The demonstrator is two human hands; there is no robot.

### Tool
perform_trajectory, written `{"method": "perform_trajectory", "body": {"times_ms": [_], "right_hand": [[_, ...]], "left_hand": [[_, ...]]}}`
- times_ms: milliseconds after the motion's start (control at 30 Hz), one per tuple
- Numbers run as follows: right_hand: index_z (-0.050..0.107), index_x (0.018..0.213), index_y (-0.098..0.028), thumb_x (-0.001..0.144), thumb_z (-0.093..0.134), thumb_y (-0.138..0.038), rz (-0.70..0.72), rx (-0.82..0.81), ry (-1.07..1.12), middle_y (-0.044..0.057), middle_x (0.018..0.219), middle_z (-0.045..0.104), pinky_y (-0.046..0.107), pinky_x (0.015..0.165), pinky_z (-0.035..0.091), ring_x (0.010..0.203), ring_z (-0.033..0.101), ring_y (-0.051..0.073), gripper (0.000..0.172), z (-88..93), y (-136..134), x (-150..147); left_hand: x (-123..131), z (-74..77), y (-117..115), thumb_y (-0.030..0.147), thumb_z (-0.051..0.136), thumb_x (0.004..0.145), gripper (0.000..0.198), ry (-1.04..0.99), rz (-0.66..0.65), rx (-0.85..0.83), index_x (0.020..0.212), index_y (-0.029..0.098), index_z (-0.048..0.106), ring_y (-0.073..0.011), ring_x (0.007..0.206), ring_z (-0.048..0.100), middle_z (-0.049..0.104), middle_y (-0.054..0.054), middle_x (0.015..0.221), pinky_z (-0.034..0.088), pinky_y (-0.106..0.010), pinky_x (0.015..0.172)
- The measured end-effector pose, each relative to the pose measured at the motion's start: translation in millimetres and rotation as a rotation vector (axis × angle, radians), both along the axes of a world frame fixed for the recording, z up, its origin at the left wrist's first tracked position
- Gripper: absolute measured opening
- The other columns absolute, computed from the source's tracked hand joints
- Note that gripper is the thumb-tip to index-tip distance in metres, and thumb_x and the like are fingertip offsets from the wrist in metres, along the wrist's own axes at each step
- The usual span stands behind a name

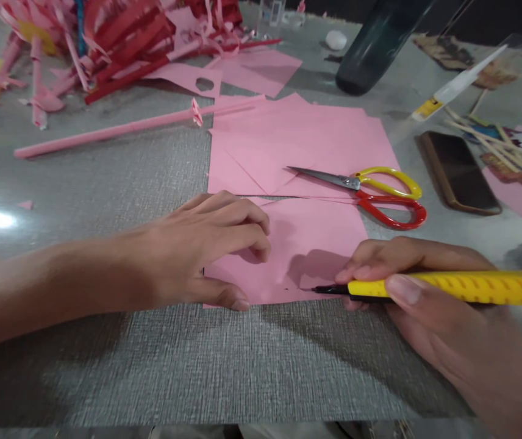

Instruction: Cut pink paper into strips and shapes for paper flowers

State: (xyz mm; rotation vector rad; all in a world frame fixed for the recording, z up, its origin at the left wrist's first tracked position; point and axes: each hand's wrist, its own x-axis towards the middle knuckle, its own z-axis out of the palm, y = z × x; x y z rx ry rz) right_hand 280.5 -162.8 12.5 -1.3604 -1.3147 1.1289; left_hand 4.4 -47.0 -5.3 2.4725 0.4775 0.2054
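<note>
A pink sheet of paper (316, 235) lies near the table's front edge, with a small dark mark by its lower edge. My left hand (215, 244) rests on the sheet's left part, fingers bent and apart, thumb at the lower edge, holding nothing. In my right hand (407, 274) is a yellow pen (466, 288) with a black front end, gripped between thumb and fingers. The pen's thin tip points left and is at the paper's lower right; whether it touches is hard to tell. Behind lie more pink sheets (307, 134), with scissors (357, 183) across them.
A rolled pink paper stick (119, 129) lies at the left. Behind it are red and pink paper pieces (124, 42). On the right are a phone (460, 171), a glue tube (462, 85), wooden sticks (512, 149) and a dark bottle (380, 49).
</note>
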Motion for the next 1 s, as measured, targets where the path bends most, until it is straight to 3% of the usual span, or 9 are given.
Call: {"method": "perform_trajectory", "body": {"times_ms": [433,700,833,1000], "right_hand": [[0.078,0.083,-0.026,0.086,0.073,-0.031,0.065,0.064,0.000,0.006,0.075,0.072,0.034,0.053,0.054,0.065,0.067,0.022,0.008,-6.3,-2,4],[0.072,0.075,-0.024,0.086,0.068,-0.031,0.102,0.074,-0.047,0.001,0.070,0.070,0.030,0.053,0.049,0.059,0.061,0.016,0.014,-5.7,3,2],[0.069,0.072,-0.022,0.086,0.066,-0.031,0.104,0.020,0.009,0.001,0.069,0.069,0.028,0.052,0.046,0.055,0.058,0.015,0.017,-8.1,4,-1],[0.065,0.068,-0.021,0.078,0.070,-0.037,0.106,0.043,0.087,0.001,0.064,0.064,0.028,0.052,0.042,0.055,0.055,0.015,0.019,-7.9,7,-4]], "left_hand": [[-2,-0.6,2,0.057,0.070,0.085,0.041,-0.019,-0.025,0.023,0.116,0.031,0.062,-0.0276,0.126,0.047,0.055,-0.003,0.135,0.035,-0.042,0.109],[7,18.7,-20,0.037,0.062,0.093,0.020,-0.173,-0.095,0.257,0.109,0.023,0.062,-0.0246,0.112,0.055,0.063,-0.009,0.124,0.038,-0.042,0.101],[27,26.4,-27,0.044,0.057,0.095,0.033,-0.207,-0.095,0.287,0.117,0.020,0.058,-0.0253,0.110,0.055,0.063,-0.011,0.122,0.041,-0.043,0.098],[52,41.3,-19,0.068,0.058,0.088,0.068,-0.095,-0.110,0.302,0.131,0.016,0.051,-0.0324,0.120,0.052,0.058,-0.017,0.132,0.040,-0.051,0.104]]}}
